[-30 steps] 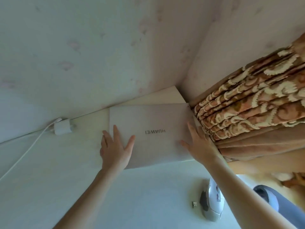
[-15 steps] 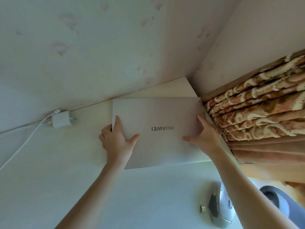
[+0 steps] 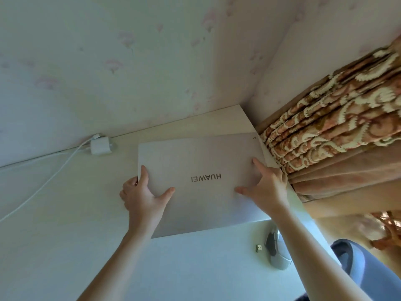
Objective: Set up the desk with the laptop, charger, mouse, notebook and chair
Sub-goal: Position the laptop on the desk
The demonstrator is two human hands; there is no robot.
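Closed laptop [image 3: 201, 181] is gripped at both sides, far right of desk [image 3: 65, 213]: left hand [image 3: 144, 195] w/ fingers now curled under its left edge, right hand [image 3: 265, 187] clasped on right edge. Vs. 1 s ago, lid's been pulled nearer. Mouse [image 3: 276, 249] near right, charger [image 3: 100, 145] far left.

**Soft side light, warped wide-angle edges**

Soft daylight enters from the right, warming the curtain [image 3: 338, 131] and the far end of the desk [image 3: 217, 120]. The near desk reads cool, bluish, with faint shadows under the forearms. No harsh glare. Straight lines bow toward the edges; the lower right corner is smeared.
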